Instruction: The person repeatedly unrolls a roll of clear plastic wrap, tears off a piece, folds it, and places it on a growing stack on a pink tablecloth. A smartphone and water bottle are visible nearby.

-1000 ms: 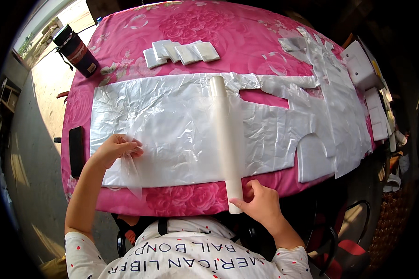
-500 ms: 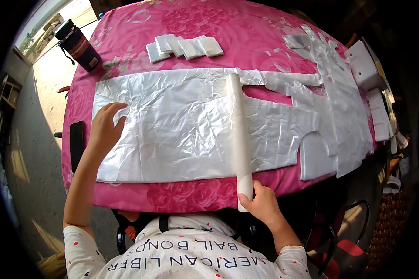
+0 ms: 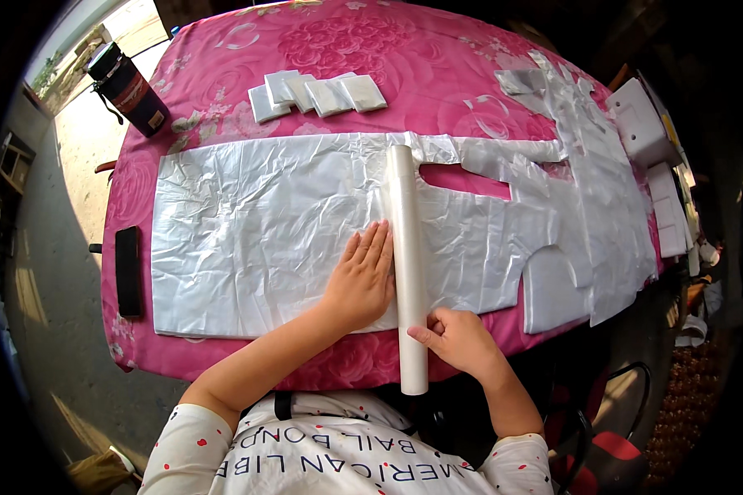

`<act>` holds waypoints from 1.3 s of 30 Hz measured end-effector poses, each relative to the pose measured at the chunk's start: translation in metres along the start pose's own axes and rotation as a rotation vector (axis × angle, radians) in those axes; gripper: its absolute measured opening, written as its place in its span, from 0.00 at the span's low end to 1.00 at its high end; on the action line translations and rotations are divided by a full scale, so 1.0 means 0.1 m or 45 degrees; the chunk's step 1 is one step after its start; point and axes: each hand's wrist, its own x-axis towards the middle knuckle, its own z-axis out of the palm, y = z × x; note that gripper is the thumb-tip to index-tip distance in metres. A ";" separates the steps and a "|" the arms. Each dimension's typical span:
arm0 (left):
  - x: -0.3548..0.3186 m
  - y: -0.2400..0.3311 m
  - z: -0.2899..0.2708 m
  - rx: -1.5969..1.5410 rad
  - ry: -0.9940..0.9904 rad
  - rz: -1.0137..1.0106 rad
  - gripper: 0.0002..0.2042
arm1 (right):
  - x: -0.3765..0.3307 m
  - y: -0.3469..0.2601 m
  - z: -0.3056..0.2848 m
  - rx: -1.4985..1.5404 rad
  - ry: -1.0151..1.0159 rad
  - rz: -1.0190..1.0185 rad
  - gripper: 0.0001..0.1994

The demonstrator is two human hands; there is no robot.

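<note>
Thin white plastic sheeting (image 3: 297,223) lies flat and creased across the table, with cut-out openings and strap-like strips toward its right. A long pale roll or tube (image 3: 406,247) rests crosswise over it, its near end sticking past the sheeting. My left hand (image 3: 362,272) presses flat on the sheeting, fingers together and stretched out, beside the roll's left side. At the roll's near end, my right hand (image 3: 462,338) has curled fingers, with the thumb lying over the roll; its fingertips are partly hidden.
Several small folded white plastic packets (image 3: 330,97) lie beyond the sheeting. A dark flask (image 3: 132,91) stands at the far left, and a black phone (image 3: 128,272) lies near the left edge. White boxes (image 3: 644,124) sit at the right. The tablecloth (image 3: 338,359) is pink and floral.
My left hand has moved right from the sheeting's left end to beside the roll. The right hand's thumb and fingers have shifted slightly up the roll.
</note>
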 end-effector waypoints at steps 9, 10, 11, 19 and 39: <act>0.02 0.03 -0.03 0.160 -0.024 0.007 0.30 | 1.77 -0.11 -0.45 1.601 0.125 -0.205 0.15; 0.03 0.04 -0.03 0.163 -0.034 0.012 0.30 | 1.92 -0.08 -0.41 1.820 0.165 -0.259 0.14; 0.04 0.05 -0.03 0.151 -0.030 0.022 0.30 | 2.04 -0.03 -0.40 2.040 0.209 -0.317 0.14; -0.01 -0.01 -0.01 0.149 0.009 0.027 0.30 | 2.06 0.42 -1.52 2.590 0.871 -0.617 0.13; -0.02 0.03 0.16 0.203 0.220 0.059 0.31 | 1.69 -2.37 0.72 0.509 0.327 -0.996 0.20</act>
